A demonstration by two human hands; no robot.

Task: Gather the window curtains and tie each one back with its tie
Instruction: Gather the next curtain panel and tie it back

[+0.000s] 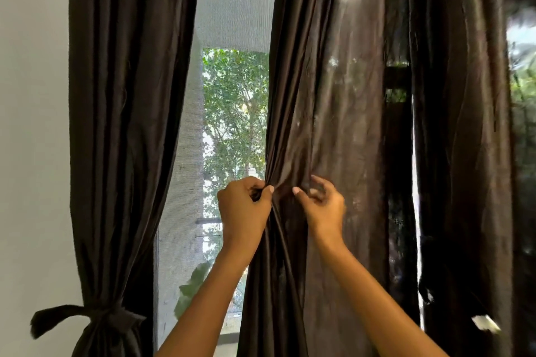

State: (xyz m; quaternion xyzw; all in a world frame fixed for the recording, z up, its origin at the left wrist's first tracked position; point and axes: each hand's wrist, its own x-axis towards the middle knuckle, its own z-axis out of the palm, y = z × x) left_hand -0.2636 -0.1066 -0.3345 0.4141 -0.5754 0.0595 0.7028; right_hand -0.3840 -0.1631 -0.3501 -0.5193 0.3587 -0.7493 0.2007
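Head view: the middle dark brown fabric curtain (327, 101) hangs with its long axis vertical, folds running top to bottom, before the mesh-screened window (232, 66). The left hand (245, 207) pinches its left edge between thumb and curled fingers, bunching the cloth. The right hand (320, 206), just beside it, grips the gathered folds with bent fingers. At the far left, another dark brown curtain (124, 95) hangs cinched low by a knotted matching fabric tie (87, 314), whose loose end points left.
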